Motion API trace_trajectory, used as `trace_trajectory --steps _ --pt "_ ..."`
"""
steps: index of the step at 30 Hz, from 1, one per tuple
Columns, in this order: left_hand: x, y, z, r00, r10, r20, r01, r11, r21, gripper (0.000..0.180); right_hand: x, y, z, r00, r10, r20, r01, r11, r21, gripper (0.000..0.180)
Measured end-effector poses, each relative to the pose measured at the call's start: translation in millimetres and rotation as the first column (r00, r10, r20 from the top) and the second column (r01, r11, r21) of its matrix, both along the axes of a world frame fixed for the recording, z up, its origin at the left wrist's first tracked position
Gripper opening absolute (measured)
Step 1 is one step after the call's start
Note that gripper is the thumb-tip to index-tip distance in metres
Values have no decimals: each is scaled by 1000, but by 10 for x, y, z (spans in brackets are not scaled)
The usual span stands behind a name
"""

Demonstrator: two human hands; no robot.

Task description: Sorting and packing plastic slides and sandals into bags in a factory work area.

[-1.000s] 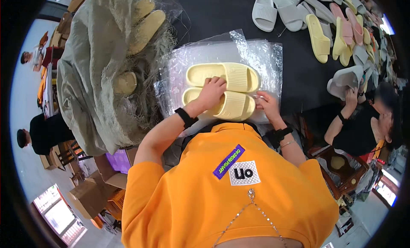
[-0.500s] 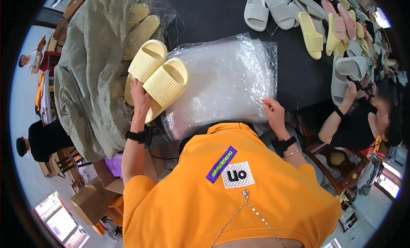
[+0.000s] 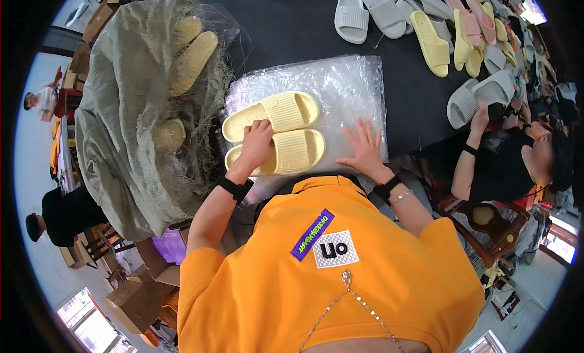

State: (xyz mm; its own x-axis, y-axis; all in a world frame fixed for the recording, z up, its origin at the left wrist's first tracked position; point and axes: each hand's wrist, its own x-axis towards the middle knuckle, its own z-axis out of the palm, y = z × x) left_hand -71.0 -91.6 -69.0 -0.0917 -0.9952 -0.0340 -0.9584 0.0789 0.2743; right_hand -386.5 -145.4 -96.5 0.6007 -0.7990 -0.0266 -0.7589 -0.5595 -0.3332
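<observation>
A pair of pale yellow slippers (image 3: 293, 112) lies side by side over a stack of clear plastic bags (image 3: 350, 79), toes pointing right. My left hand (image 3: 258, 143) is closed on the pair where the two inner edges meet, behind the straps. Flat on the right part of the bags rests my right hand (image 3: 365, 149), its fingers spread and nothing in it. To the left, a grey-green woven sack (image 3: 128, 110) with a frayed mouth shows more yellow slippers (image 3: 198, 58) inside.
Grey slippers (image 3: 351, 18), yellow slippers (image 3: 431, 46) and pink ones crowd the far right of the dark table (image 3: 286, 31). At the right, a co-worker (image 3: 505, 164) in black holds grey slippers (image 3: 463, 105). Cardboard boxes (image 3: 137, 298) stand at lower left.
My left hand has brought the yellow pair from the sack's edge rightward onto the bags and turned it sideways. My right hand has gone from pinching the bags' edge to lying spread on them.
</observation>
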Motion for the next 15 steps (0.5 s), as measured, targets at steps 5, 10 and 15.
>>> trace_trajectory --steps 5,10,15 --pt "874 376 -544 930 327 -171 -338 940 -42 31 56 -27 -67 998 14 -67 -5 992 128 86" --pt "695 222 316 935 327 -136 -347 921 -177 30 68 -177 -121 994 36 107 -28 997 -72 70" --pt "52 -51 720 995 -8 -97 -13 975 -222 33 639 -306 948 733 -254 631 -181 821 541 62"
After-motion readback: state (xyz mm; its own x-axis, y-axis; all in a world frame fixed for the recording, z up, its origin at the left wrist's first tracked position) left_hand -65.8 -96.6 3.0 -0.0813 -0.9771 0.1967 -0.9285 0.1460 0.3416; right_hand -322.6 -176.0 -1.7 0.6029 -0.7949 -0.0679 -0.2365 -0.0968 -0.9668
